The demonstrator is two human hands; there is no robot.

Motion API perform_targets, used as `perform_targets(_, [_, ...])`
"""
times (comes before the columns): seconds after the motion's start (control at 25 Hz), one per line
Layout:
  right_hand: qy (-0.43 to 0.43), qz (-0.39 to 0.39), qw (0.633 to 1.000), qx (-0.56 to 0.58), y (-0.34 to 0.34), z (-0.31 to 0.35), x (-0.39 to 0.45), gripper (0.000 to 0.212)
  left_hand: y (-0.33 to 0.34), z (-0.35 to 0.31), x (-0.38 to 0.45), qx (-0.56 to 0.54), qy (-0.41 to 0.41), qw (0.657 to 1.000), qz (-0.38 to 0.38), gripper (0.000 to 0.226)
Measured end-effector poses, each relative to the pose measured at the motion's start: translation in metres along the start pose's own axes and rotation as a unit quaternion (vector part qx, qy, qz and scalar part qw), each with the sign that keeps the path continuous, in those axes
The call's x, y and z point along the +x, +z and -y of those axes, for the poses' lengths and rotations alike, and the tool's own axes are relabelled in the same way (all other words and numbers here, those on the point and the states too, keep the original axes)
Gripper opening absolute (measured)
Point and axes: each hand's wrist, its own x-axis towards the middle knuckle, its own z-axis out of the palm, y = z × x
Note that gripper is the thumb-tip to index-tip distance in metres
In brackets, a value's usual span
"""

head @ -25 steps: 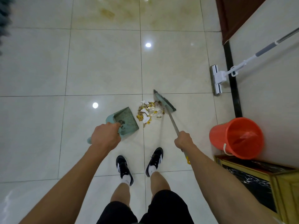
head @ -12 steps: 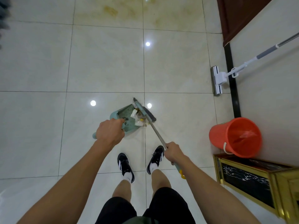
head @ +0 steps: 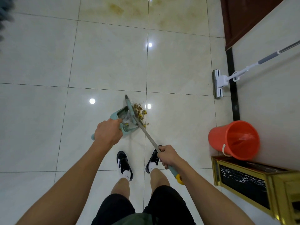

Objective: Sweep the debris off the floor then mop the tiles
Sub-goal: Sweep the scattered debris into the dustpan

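My left hand (head: 108, 133) grips the handle of a pale green dustpan (head: 125, 127) that lies on the tiled floor just ahead of my feet. My right hand (head: 168, 155) holds the metal shaft of a green broom (head: 146, 135). The broom head (head: 129, 107) lies across the pan's open right edge. A small heap of brown and yellow debris (head: 140, 111) sits beside the broom head at the pan's mouth, and a few scraps lie inside the pan. A white flat mop (head: 218, 82) leans against the right wall.
An orange bucket (head: 233, 139) stands by the right wall, next to a gold-framed black cabinet (head: 246, 181). A dark door (head: 240, 17) is at the upper right. Yellowish stains (head: 138, 12) mark the far tiles. My two feet in black shoes stand behind the dustpan.
The broom swept the debris pile left from the open floor to the dustpan's mouth. My right hand drew in toward my feet with it, while my left hand kept hold of the pan.
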Motion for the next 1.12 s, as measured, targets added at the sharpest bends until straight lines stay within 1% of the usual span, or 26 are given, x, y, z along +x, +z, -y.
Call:
perform_targets(0.16, [-0.001, -0.002, 1.000, -0.007, 0.003, 0.001, -0.015, 0.041, -0.005, 0.010, -0.002, -0.028, -0.023, 0.999, -0.008, 0.016])
perform_targets(0.32, [-0.014, -0.034, 0.998, -0.041, -0.009, -0.001, -0.027, 0.042, -0.003, 0.030, -0.007, -0.054, -0.049, 0.997, -0.004, 0.013])
perform_targets(0.48, [-0.019, -0.069, 0.995, -0.069, -0.031, 0.000, -0.025, 0.054, 0.000, 0.043, -0.014, -0.069, -0.065, 0.995, -0.007, 0.011])
perform_targets(0.6, [-0.037, -0.092, 0.989, -0.110, -0.039, 0.005, -0.013, 0.057, 0.002, 0.052, -0.017, -0.067, -0.072, 0.995, -0.001, 0.012])
perform_targets(0.76, [-0.070, -0.122, 0.969, -0.201, -0.037, 0.018, 0.015, 0.047, 0.004, 0.068, -0.016, -0.054, -0.092, 0.994, -0.003, 0.009])
perform_targets(0.92, [-0.060, -0.137, 0.941, -0.305, -0.038, 0.035, 0.044, 0.036, 0.003, 0.077, -0.013, -0.042, -0.092, 0.995, -0.008, 0.007])
perform_targets(1.04, [-0.044, -0.135, 0.935, -0.324, -0.047, 0.046, 0.065, 0.035, 0.005, 0.077, -0.009, -0.033, -0.091, 0.995, -0.006, 0.006])
perform_targets(1.12, [-0.038, -0.120, 0.936, -0.329, -0.047, 0.047, 0.073, 0.032, 0.008, 0.073, -0.006, -0.027, -0.091, 0.995, -0.007, 0.006])
